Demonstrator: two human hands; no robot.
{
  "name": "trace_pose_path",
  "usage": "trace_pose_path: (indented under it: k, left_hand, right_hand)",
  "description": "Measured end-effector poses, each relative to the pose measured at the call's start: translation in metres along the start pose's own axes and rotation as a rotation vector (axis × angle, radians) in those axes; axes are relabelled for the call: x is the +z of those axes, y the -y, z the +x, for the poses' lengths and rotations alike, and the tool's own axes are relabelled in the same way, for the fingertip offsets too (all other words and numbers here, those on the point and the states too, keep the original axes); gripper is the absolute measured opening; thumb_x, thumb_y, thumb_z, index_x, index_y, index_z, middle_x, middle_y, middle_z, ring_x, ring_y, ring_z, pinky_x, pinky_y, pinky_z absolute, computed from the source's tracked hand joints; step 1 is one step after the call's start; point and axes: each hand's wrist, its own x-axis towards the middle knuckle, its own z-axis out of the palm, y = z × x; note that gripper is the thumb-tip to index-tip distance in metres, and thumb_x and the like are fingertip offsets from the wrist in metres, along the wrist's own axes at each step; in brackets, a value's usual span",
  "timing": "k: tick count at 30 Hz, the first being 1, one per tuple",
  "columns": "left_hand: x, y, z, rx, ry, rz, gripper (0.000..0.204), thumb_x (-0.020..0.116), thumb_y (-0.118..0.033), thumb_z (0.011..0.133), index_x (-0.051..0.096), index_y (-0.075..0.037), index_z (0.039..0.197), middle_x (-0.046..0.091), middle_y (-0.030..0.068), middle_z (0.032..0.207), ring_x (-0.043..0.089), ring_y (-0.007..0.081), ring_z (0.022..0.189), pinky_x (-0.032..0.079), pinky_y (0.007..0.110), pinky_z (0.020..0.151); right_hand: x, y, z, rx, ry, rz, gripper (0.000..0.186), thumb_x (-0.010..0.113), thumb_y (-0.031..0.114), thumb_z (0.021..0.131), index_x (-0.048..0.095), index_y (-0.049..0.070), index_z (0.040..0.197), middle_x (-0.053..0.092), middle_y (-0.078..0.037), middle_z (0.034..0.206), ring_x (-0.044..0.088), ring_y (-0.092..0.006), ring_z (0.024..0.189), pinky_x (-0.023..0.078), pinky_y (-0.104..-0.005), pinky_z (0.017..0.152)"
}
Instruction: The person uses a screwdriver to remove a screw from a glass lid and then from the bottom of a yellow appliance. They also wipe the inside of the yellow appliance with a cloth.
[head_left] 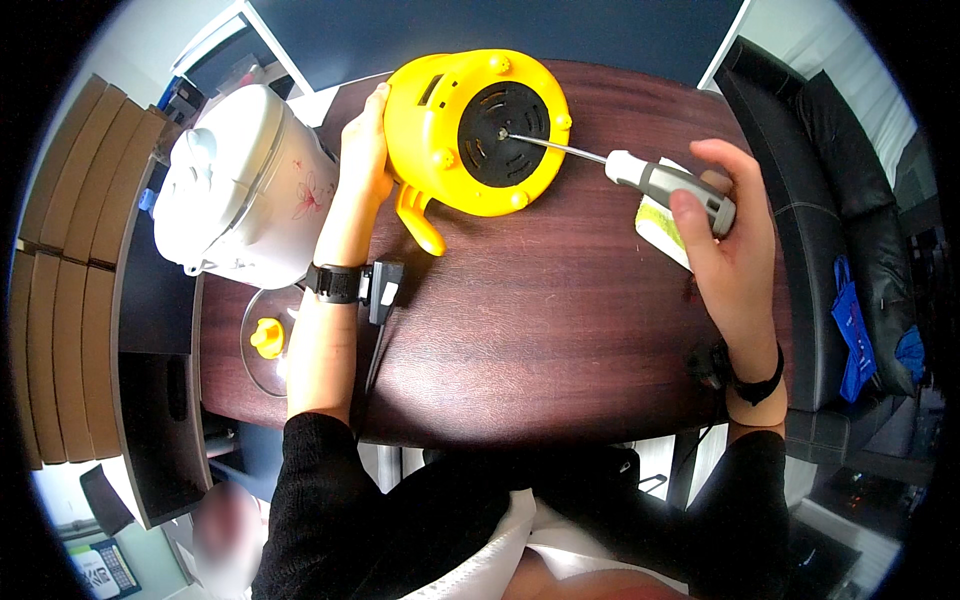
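A yellow electric pot (425, 135) is tipped on the table with its round black base plate (530, 110) facing me. Its yellow handle (418, 225) points down toward the near side. My left hand (366, 148) grips the pot's left side, fingers partly hidden behind it. In my right hand (730, 215) is a screwdriver (655, 182) with a grey and white handle, held between thumb and fingers. Its metal shaft reaches left, and the tip meets the middle of the black plate. Whether a screw sits under the tip is too small to tell.
A white rice cooker (250, 190) with red flowers stands left of my forearm. Near it lies a clear lid (253, 350) with a yellow knob (268, 338). A green and white packet (660, 228) rests beside my right hand on the dark wooden table (520, 330). A black sofa (815, 240) is at right.
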Motion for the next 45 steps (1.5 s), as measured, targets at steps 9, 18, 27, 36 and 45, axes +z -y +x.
trace_pose_path:
  k: [9, 18, 27, 36, 45]
  left_hand:
    - [0.001, -0.002, -0.002, -0.006, -0.01, 0.012, 0.041, 0.056, -0.037, 0.092, 0.062, 0.0, 0.108, 0.067, 0.0104, 0.098, 0.064, 0.0173, 0.082, 0.052, 0.028, 0.076]
    - [0.001, -0.001, -0.001, 0.004, -0.001, -0.01, 0.04, 0.056, -0.036, 0.092, 0.062, 0.0, 0.107, 0.067, 0.01, 0.097, 0.064, 0.0166, 0.082, 0.052, 0.028, 0.076]
    - [0.0, 0.0, 0.0, -0.006, 0.003, -0.028, 0.04, 0.057, -0.037, 0.091, 0.063, 0.0, 0.106, 0.067, 0.01, 0.096, 0.064, 0.0165, 0.081, 0.052, 0.028, 0.075]
    - [0.001, -0.002, -0.003, -0.008, -0.017, 0.007, 0.04, 0.057, -0.037, 0.091, 0.063, 0.0, 0.105, 0.067, 0.0097, 0.094, 0.064, 0.0165, 0.078, 0.052, 0.027, 0.074]
    - [0.003, -0.002, -0.002, -0.002, -0.008, -0.028, 0.038, 0.058, -0.035, 0.091, 0.063, 0.001, 0.103, 0.067, 0.0093, 0.092, 0.064, 0.0158, 0.075, 0.052, 0.027, 0.071]
  right_hand:
    - [-0.003, 0.005, -0.001, 0.248, 0.076, 0.079, 0.049, 0.068, 0.013, 0.084, 0.04, 0.008, 0.124, 0.047, -0.001, 0.077, 0.046, -0.0071, 0.061, 0.039, -0.0199, 0.052]
    - [-0.003, 0.002, -0.001, 0.134, 0.046, 0.042, 0.045, 0.065, 0.007, 0.084, 0.042, 0.008, 0.122, 0.046, -0.001, 0.076, 0.047, -0.007, 0.063, 0.039, -0.0199, 0.051]
    - [0.0, 0.001, 0.0, -0.021, -0.025, -0.052, 0.045, 0.066, 0.009, 0.084, 0.042, 0.007, 0.123, 0.046, 0.0, 0.071, 0.045, -0.0063, 0.058, 0.035, -0.0197, 0.05]
    - [0.003, 0.005, 0.002, -0.087, -0.056, 0.01, 0.049, 0.069, 0.012, 0.082, 0.042, 0.008, 0.122, 0.048, -0.001, 0.071, 0.047, -0.0063, 0.057, 0.036, -0.0204, 0.049]
    - [0.004, 0.007, 0.003, -0.109, -0.056, 0.023, 0.044, 0.068, 0.009, 0.082, 0.044, 0.008, 0.12, 0.049, 0.0, 0.071, 0.048, -0.0068, 0.059, 0.037, -0.0213, 0.049]
